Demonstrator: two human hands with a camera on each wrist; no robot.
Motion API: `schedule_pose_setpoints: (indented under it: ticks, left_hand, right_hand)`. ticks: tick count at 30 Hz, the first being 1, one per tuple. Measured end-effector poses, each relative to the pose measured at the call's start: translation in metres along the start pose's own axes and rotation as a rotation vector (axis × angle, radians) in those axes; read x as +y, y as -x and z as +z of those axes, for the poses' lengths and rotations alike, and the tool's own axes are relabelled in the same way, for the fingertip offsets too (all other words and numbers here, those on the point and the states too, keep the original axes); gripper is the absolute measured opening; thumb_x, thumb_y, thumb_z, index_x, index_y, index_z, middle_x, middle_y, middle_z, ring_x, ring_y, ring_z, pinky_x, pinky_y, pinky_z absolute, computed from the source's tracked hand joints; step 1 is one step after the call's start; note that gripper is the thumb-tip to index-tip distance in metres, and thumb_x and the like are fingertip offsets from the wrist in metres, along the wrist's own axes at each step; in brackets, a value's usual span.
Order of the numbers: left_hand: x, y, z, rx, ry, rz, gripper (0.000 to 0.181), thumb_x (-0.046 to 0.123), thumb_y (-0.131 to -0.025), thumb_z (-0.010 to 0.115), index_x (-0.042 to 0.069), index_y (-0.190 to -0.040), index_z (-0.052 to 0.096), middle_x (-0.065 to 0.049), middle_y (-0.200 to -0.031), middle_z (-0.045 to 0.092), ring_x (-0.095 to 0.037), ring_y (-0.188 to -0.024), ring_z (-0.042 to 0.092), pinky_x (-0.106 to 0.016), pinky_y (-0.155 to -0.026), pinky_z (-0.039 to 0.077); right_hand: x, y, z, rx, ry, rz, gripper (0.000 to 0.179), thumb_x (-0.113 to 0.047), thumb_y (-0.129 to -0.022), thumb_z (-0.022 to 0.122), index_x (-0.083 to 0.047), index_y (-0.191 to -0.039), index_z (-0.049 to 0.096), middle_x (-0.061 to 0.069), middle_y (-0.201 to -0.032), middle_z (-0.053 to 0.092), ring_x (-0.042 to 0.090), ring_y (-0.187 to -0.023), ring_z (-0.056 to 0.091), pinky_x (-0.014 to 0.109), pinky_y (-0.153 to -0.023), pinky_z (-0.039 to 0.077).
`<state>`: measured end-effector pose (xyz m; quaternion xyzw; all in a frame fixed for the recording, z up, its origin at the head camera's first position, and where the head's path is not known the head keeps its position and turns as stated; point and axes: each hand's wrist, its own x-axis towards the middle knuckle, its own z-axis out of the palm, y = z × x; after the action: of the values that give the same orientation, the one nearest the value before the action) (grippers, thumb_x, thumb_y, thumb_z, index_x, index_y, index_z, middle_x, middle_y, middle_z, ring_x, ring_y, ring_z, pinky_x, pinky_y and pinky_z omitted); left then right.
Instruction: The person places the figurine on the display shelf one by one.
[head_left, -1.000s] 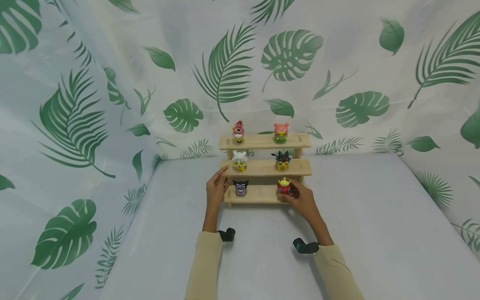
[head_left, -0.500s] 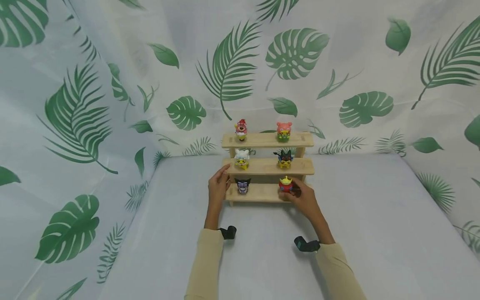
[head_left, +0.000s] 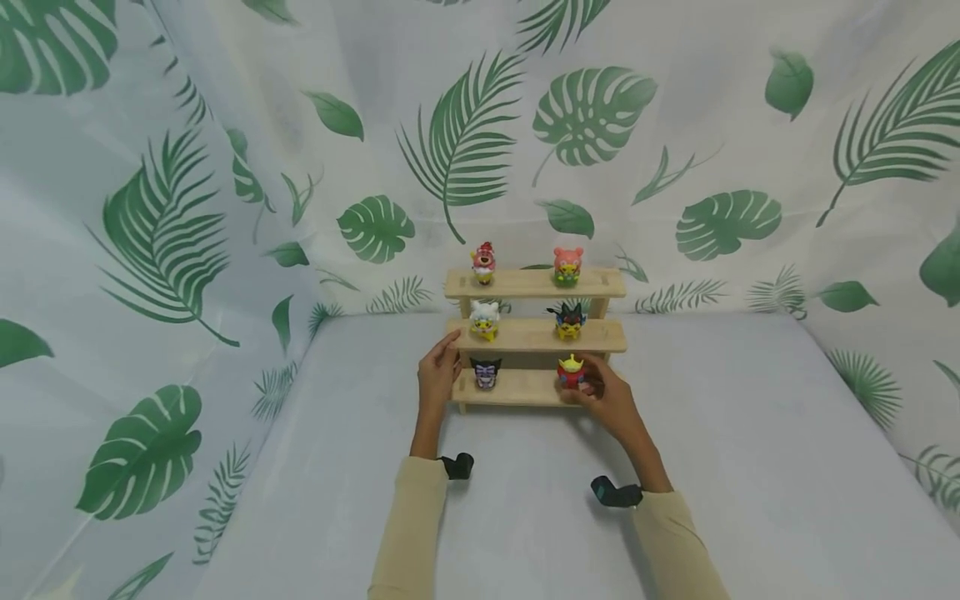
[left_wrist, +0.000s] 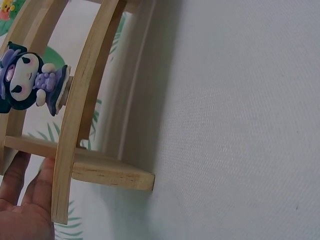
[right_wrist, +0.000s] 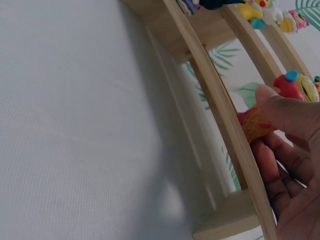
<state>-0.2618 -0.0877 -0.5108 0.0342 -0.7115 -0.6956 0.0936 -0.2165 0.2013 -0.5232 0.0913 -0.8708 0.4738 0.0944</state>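
Note:
A three-tier wooden display shelf (head_left: 525, 336) stands at the back of the table with a small toy figurine near each end of every tier. My right hand (head_left: 609, 398) pinches a red figurine with a yellow top (head_left: 571, 374) on the bottom tier's right side. In the right wrist view, my thumb lies along this figurine's waffle-patterned lower part (right_wrist: 257, 124), with its base at the board. At the shelf's left end, my left hand (head_left: 438, 375) touches the wooden side with fairly straight fingers (left_wrist: 42, 182). Nearest to it is a black-and-purple figurine (head_left: 485, 374).
On the middle tier are a white-hooded figurine (head_left: 484, 321) and a black-eared one (head_left: 567, 321). The top tier carries a pink-red figurine (head_left: 483, 263) and a pink-headed one (head_left: 567, 266). Behind the shelf hangs a leaf-print curtain (head_left: 480, 225). A pale cloth (head_left: 525, 500) covers the table.

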Motion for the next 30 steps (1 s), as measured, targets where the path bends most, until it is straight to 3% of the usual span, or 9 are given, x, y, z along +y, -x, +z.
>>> schedule_pose_setpoints:
  ticks: [3,7,9,15,19,25,27,30]
  left_hand:
    - [0.002,0.002,-0.002,-0.019,0.006,-0.005,0.033,0.028,-0.104,0.05,0.015,-0.131,0.064,-0.016,-0.119,0.066,-0.028,-0.098,0.066,-0.037,-0.078,0.058]
    - [-0.004,-0.001,-0.004,-0.015,0.02,0.011,0.035,0.029,-0.104,0.05,0.014,-0.133,0.062,-0.018,-0.114,0.066,-0.038,-0.092,0.061,-0.033,-0.069,0.054]
    - [-0.009,-0.003,-0.004,0.004,0.022,0.021,0.035,0.032,-0.103,0.051,0.018,-0.131,0.064,-0.015,-0.113,0.066,-0.031,-0.09,0.062,-0.026,-0.066,0.052]
    - [-0.008,-0.004,-0.004,0.03,0.005,0.027,0.032,0.033,-0.103,0.052,0.021,-0.129,0.066,-0.012,-0.121,0.067,-0.017,-0.09,0.063,-0.021,-0.068,0.053]
    - [-0.008,-0.005,-0.003,0.041,0.018,0.025,0.031,0.033,-0.102,0.052,0.021,-0.128,0.066,-0.011,-0.106,0.069,-0.016,-0.078,0.058,-0.02,-0.061,0.047]
    - [-0.005,-0.005,-0.001,0.019,-0.002,0.014,0.032,0.031,-0.103,0.051,0.022,-0.132,0.063,-0.009,-0.081,0.059,-0.011,-0.065,0.048,-0.019,-0.055,0.039]
    - [-0.004,-0.003,-0.003,0.018,-0.041,-0.002,0.033,0.031,-0.103,0.051,0.025,-0.134,0.061,-0.012,-0.079,0.059,-0.011,-0.065,0.047,-0.02,-0.054,0.038]
    - [-0.001,0.0,-0.009,0.039,-0.132,-0.009,0.036,0.033,-0.103,0.05,0.025,-0.137,0.058,-0.013,-0.092,0.068,-0.013,-0.074,0.058,-0.023,-0.06,0.045]
  right_hand:
    - [0.0,0.001,-0.002,-0.011,-0.019,-0.015,0.066,-0.014,-0.083,0.079,-0.009,-0.14,0.048,0.023,-0.121,0.064,0.03,-0.097,0.065,0.021,-0.076,0.053]
    - [0.0,0.0,-0.002,-0.021,-0.024,-0.028,0.064,-0.013,-0.083,0.079,-0.007,-0.139,0.048,0.024,-0.121,0.064,0.033,-0.099,0.066,0.029,-0.078,0.056]
    - [-0.001,0.001,-0.002,-0.02,-0.023,-0.024,0.064,-0.012,-0.083,0.079,-0.007,-0.138,0.048,0.023,-0.121,0.064,0.032,-0.1,0.066,0.027,-0.078,0.056]
    - [0.002,0.004,-0.01,0.009,-0.015,-0.051,0.06,-0.01,-0.085,0.076,-0.005,-0.138,0.048,0.02,-0.116,0.067,0.032,-0.102,0.066,0.015,-0.077,0.052]
    - [0.003,0.007,-0.017,0.032,0.01,-0.056,0.054,-0.009,-0.089,0.072,-0.003,-0.137,0.049,0.019,-0.111,0.069,0.032,-0.1,0.067,0.013,-0.077,0.051]
    - [0.003,0.015,-0.025,0.084,0.052,-0.038,0.042,-0.011,-0.093,0.068,-0.004,-0.132,0.056,0.016,-0.105,0.071,0.016,-0.094,0.066,0.011,-0.073,0.05]
    - [0.003,0.017,-0.028,0.098,0.058,-0.043,0.038,-0.011,-0.093,0.068,-0.003,-0.129,0.059,0.016,-0.104,0.071,0.008,-0.091,0.064,0.012,-0.071,0.05]
    - [0.002,0.021,-0.033,0.12,0.084,-0.051,0.032,-0.013,-0.093,0.067,-0.003,-0.123,0.062,0.015,-0.102,0.072,-0.005,-0.089,0.059,0.013,-0.069,0.051]
